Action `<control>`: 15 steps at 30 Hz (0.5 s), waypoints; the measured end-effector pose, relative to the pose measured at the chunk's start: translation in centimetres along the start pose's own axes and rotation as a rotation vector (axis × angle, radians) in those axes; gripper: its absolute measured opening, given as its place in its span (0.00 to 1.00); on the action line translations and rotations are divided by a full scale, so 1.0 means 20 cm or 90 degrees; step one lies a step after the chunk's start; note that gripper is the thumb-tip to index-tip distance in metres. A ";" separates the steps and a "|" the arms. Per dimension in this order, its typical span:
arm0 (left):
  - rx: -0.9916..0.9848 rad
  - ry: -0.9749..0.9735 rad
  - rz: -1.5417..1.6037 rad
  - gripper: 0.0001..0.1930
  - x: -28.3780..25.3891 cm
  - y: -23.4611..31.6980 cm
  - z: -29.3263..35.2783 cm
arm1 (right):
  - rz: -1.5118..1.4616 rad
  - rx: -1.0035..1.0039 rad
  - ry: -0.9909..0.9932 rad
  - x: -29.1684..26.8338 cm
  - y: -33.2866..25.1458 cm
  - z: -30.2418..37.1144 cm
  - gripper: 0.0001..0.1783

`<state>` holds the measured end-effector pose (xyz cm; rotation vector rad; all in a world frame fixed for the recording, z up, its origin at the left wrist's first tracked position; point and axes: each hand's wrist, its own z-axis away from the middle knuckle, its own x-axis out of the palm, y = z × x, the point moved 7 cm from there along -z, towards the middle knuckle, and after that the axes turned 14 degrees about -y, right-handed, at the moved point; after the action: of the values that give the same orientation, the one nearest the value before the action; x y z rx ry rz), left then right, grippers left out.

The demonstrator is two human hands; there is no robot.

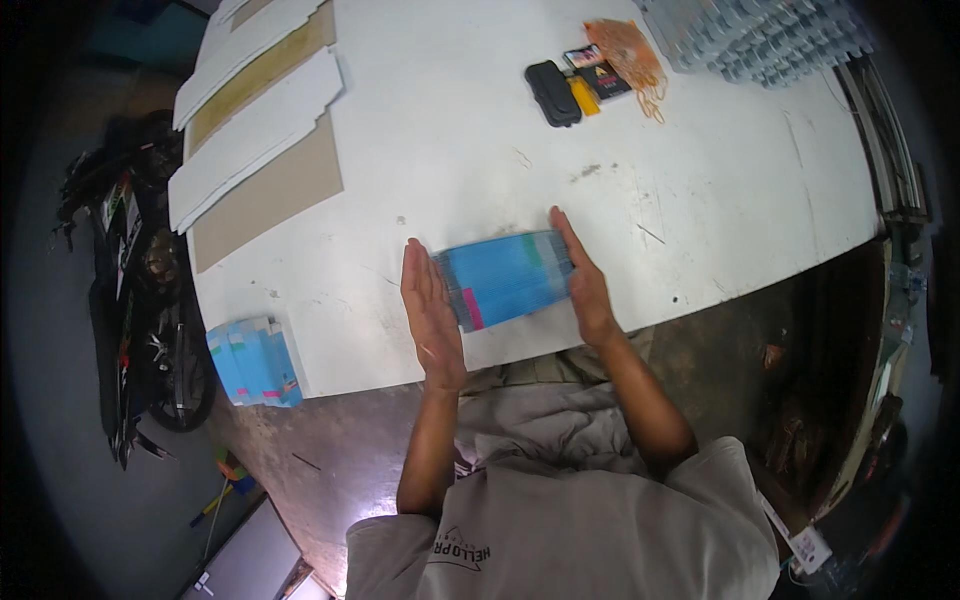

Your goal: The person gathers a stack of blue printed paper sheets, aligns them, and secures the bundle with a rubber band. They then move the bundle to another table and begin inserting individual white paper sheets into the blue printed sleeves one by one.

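A blue stack of flat printed pieces, with a pink mark and a green patch, lies between my hands near the table's front edge. My left hand stands on edge at the stack's left end, fingers stretched out and pointing away from me. At the right end my right hand is held likewise, flat and straight-fingered, palm against the stack or very close to it. Neither set of fingers wraps round the pieces. More blue printed pieces lie overlapping at the table's front left corner.
White and brown cardboard sheets overlap along the left edge of the white table. Toward the back right are a black case, small packets and an orange mesh bag. Clear plastic trays fill the far right corner. A motorcycle stands at left.
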<state>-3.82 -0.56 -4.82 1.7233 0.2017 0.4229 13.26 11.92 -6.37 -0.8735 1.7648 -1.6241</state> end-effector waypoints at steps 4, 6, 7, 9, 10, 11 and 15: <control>-0.034 0.041 -0.064 0.66 -0.01 0.06 -0.02 | 0.109 -0.024 -0.002 0.02 0.04 0.01 0.53; -0.032 0.019 -0.075 0.65 0.07 0.06 -0.09 | 0.177 -0.057 -0.013 0.02 0.00 -0.04 0.53; -0.033 0.017 -0.075 0.65 0.09 0.08 -0.10 | 0.137 -0.062 -0.011 0.02 -0.02 -0.05 0.53; -0.007 0.036 -0.058 0.67 0.08 0.13 -0.08 | 0.058 -0.073 -0.005 0.00 -0.05 -0.10 0.52; -0.020 0.032 -0.058 0.65 0.08 0.10 -0.09 | 0.052 -0.062 -0.004 -0.03 -0.06 -0.16 0.53; -0.033 0.029 -0.058 0.64 0.07 0.06 -0.08 | 0.068 -0.044 -0.006 -0.03 -0.04 -0.16 0.52; 0.019 0.061 -0.105 0.55 -0.01 0.06 -0.13 | 0.087 0.028 0.203 -0.14 0.06 -0.02 0.37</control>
<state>-5.06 1.48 -3.33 1.7023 0.4186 0.3822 14.60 14.45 -7.53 -0.4800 1.9451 -1.7776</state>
